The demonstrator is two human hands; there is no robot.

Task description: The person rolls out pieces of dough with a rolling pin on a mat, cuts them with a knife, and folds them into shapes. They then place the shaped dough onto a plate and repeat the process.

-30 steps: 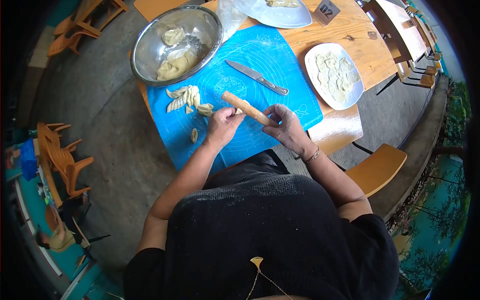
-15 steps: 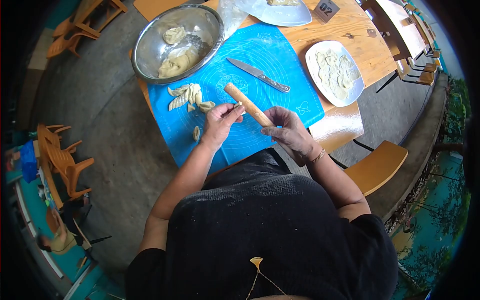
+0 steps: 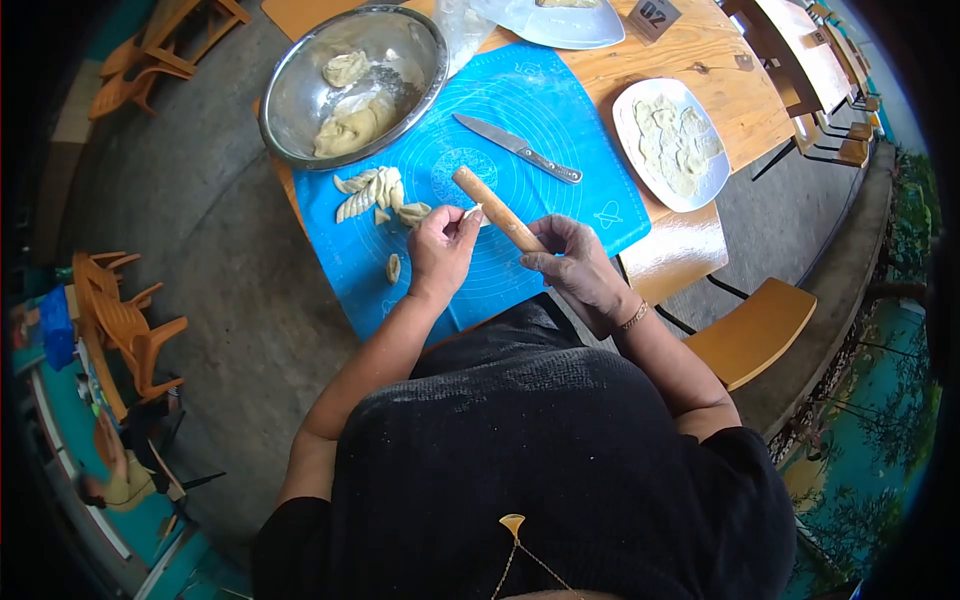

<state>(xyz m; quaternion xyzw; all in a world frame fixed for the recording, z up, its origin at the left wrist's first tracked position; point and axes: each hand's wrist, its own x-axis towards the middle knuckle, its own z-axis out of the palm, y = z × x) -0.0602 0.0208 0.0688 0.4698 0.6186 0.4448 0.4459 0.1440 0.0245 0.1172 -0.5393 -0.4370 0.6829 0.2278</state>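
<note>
My right hand point(image 3: 580, 265) grips the near end of a wooden rolling pin point(image 3: 497, 208), which slants up and away over the blue mat point(image 3: 480, 285). Beside the pin, my left hand point(image 3: 443, 250) pinches a small pale bit of dough point(image 3: 476, 211) between thumb and fingers; most of it is hidden. Cut dough pieces point(image 3: 371, 194) lie in a pile left of that hand, and a single dough piece point(image 3: 393, 268) rests nearer to me. A knife point(image 3: 518, 148) lies beyond the pin, its handle pointing right.
A steel bowl point(image 3: 440, 95) holding dough stands at the back left. To the right, a white plate point(image 3: 716, 183) carries flattened dough. Farther back are another white plate point(image 3: 560, 28), a plastic bag point(image 3: 462, 38) and a number sign point(image 3: 653, 17). A chair point(image 3: 755, 335) stands to the right.
My left hand has turned slightly, and the dough in its pinch shows a little differently. The rolling pin and my right hand have hardly moved.
</note>
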